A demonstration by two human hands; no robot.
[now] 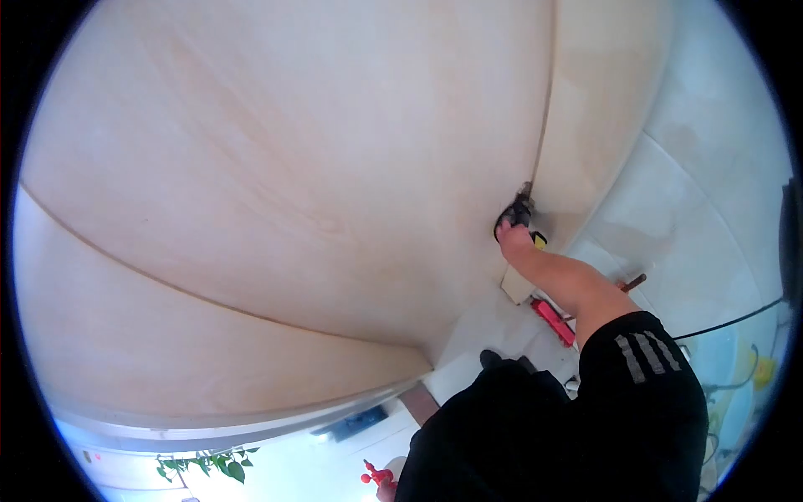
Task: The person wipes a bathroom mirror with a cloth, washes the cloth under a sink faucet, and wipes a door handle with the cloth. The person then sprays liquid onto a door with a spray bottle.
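Your right hand (514, 238) clamps a black, metal-tipped handheld tool (520, 214) near the smooth beige surface (293, 167)'s dark seam (548, 109), a leafy green plant (236, 472) well apart; your left hand isn't visible.

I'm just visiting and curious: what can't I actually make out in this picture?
Head view: the left hand is out of sight, either outside the picture or blocked; I can't tell which.
Head view: the tool is partly covered by the right hand, and its tip is too small and dark to read.
Head view: the red item is too small and blurred to identify.
Head view: the dark object is cut off by the picture's right edge.
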